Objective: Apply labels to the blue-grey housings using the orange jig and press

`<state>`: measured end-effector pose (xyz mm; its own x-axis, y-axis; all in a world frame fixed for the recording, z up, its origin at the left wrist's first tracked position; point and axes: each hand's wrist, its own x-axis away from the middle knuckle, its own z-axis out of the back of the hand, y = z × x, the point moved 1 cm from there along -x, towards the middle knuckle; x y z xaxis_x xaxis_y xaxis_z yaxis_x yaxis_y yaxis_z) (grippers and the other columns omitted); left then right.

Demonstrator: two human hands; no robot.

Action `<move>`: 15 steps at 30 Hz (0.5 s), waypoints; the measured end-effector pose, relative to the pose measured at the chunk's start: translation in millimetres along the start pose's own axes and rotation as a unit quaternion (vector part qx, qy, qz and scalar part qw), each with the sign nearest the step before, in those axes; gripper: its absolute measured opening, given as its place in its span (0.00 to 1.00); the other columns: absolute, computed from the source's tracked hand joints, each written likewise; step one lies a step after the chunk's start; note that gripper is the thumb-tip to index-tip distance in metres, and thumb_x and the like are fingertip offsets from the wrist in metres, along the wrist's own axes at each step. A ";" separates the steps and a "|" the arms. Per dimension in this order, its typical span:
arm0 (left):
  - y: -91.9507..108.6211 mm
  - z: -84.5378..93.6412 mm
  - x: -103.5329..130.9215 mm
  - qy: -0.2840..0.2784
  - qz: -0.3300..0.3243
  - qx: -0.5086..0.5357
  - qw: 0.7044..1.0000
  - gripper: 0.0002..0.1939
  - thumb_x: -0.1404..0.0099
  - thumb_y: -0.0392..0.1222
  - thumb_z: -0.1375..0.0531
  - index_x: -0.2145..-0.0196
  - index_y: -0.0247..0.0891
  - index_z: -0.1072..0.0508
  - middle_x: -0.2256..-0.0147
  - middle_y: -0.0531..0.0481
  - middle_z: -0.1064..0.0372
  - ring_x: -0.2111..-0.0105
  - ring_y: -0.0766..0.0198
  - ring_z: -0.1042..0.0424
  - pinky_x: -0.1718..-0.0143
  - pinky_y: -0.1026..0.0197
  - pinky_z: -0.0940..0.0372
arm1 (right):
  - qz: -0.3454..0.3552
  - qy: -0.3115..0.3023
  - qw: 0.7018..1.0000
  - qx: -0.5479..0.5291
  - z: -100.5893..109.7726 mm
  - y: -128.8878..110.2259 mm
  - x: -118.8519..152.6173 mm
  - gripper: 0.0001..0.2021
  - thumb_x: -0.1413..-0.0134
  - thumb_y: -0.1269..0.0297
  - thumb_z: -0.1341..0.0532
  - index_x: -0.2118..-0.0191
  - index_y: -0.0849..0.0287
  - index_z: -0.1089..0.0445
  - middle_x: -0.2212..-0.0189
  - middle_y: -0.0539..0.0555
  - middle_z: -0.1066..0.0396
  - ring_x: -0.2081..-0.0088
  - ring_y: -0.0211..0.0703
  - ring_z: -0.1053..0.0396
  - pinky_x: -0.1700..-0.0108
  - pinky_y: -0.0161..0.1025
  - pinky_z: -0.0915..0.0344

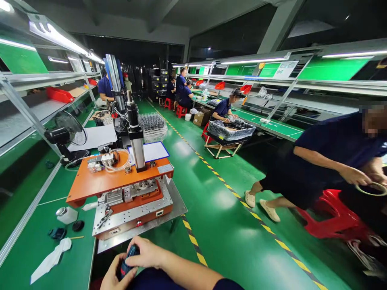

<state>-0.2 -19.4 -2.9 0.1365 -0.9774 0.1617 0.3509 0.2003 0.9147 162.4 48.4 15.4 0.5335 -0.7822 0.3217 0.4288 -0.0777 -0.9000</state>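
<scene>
Low in the head view, a small dark blue and black object with a red mark (126,264) is gripped between both hands; its kind I cannot make out. My left hand (113,276) wraps round its lower left side. From the right, my right hand (146,253) closes its thumb and fingers on the upper part. On the green bench to the left lie a similar dark piece (57,233), a round black cap (78,225), a white bottle with a metal top (67,215), and a crumpled white cloth (51,259) beside a thin yellowish stick (77,237).
An orange pneumatic press (121,177) on a metal base stands just ahead of my hands. A black fan (66,135) is behind it. At right, a person (326,157) holding a tape roll (371,189) is near a red stool (335,215). Others work along the far benches.
</scene>
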 end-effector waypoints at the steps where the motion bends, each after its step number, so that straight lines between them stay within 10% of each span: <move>1: 3.1 2.1 0.6 -0.003 0.001 -0.007 1.000 0.36 0.54 0.72 0.34 0.60 0.38 0.26 0.63 0.47 0.22 0.62 0.54 0.24 0.57 0.59 0.30 | 0.003 -0.003 1.000 -0.001 -0.5 0.1 -0.9 0.20 0.55 0.56 0.31 0.54 0.53 0.28 0.64 0.47 0.30 0.65 0.38 0.35 0.63 0.33 0.40; 15: 4.2 12.2 -6.1 -0.058 0.019 -0.044 0.997 0.31 0.50 0.61 0.32 0.56 0.36 0.27 0.59 0.45 0.22 0.59 0.53 0.24 0.54 0.58 0.31 | 0.020 -0.012 1.000 -0.019 3.3 -4.3 -6.8 0.17 0.53 0.60 0.31 0.56 0.55 0.28 0.65 0.47 0.30 0.62 0.39 0.34 0.63 0.33 0.42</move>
<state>-10.9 -13.4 4.4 0.0447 -0.9692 0.2421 0.4286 0.2375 0.8717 159.3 56.1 18.0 0.5680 -0.7696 0.2918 0.3796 -0.0697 -0.9225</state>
